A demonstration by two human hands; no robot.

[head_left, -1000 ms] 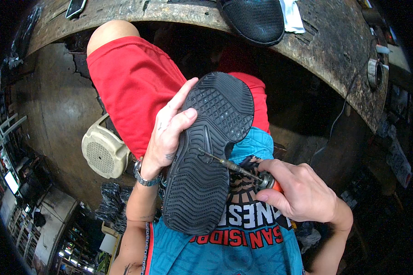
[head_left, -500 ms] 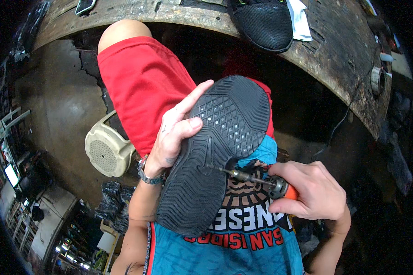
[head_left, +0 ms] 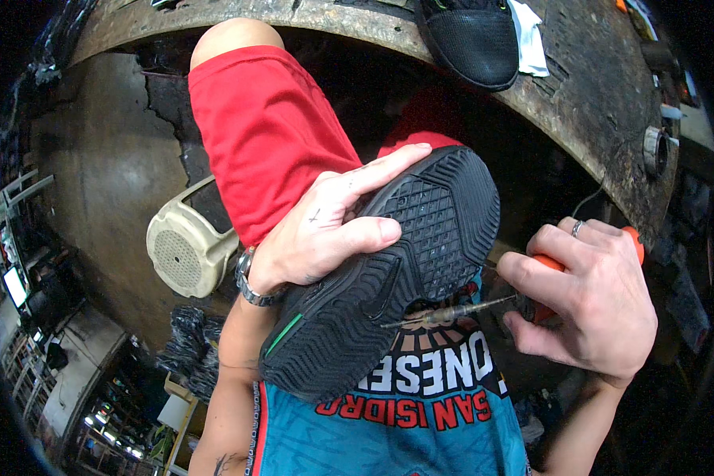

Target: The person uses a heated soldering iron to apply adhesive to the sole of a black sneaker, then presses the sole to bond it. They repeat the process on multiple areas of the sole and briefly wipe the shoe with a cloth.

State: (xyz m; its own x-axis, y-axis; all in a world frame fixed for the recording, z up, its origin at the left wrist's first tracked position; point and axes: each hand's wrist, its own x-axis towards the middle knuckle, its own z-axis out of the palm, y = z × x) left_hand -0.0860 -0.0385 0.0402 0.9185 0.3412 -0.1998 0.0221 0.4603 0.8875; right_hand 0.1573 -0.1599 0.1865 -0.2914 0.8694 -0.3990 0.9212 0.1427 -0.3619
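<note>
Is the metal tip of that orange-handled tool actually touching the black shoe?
Touching. In the head view the tool, held by the right hand, has its tip meeting the edge of the shoe sole, no gap visible.

Left hand: the left hand [head_left: 325, 238] lies across the sole of a black shoe [head_left: 389, 278], fingers spread over the tread, thumb pressed on the middle; a metal wristwatch [head_left: 254, 287] sits at the wrist
Shoe: sole up, tilted, toe toward the upper right; a thin green stripe shows on its side edge
Right hand: the right hand [head_left: 591, 297] is closed around an orange-handled awl [head_left: 468, 308]; a ring on one finger
Awl: its metal shaft points left; the tip touches the shoe's edge
Clothing: red shorts [head_left: 270, 135]; blue printed jersey [head_left: 404, 420]
Bench: a worn workbench [head_left: 595, 87] curves across the top; a second black shoe [head_left: 472, 40] lies on it beside a white cloth [head_left: 529, 40]
Floor: a cream-coloured fan [head_left: 186, 246] stands at left
</note>
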